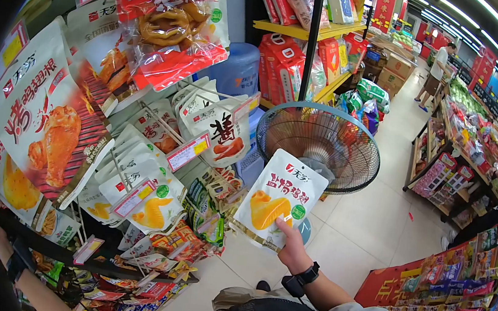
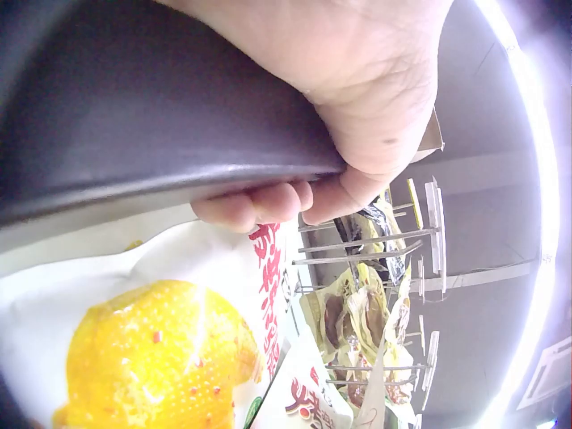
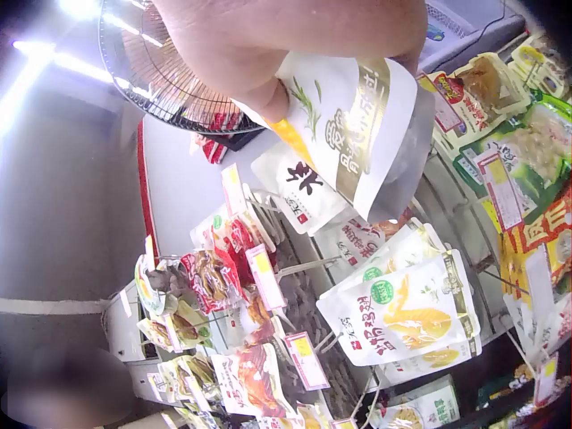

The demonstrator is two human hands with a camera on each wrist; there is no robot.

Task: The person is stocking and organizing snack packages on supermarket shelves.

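Note:
A white snack pouch with a yellow chicken wing printed on it (image 1: 281, 199) is upright in my right hand (image 1: 295, 247). The thumb lies on its front near the lower corner; the other fingers are behind it. In the right wrist view, the pouch's gold-banded bottom (image 3: 365, 134) shows below the hand (image 3: 295, 36). My left hand (image 2: 375, 107) curls its fingers round the edge of a smooth black shelf part (image 2: 179, 98). Just past those fingertips hangs a white pouch with a yellow picture (image 2: 161, 357). The head view shows little of this hand, beside a large roast-drumstick bag (image 1: 43, 126).
Matching wing pouches (image 1: 154, 206) hang on hooks with price tags (image 1: 188, 150). A standing fan (image 1: 319, 145) is right behind the held pouch. Yellow shelves (image 1: 337, 27) stand farther back. A snack rack (image 1: 461, 290) is at right, and a person (image 1: 438, 69) stands down the aisle.

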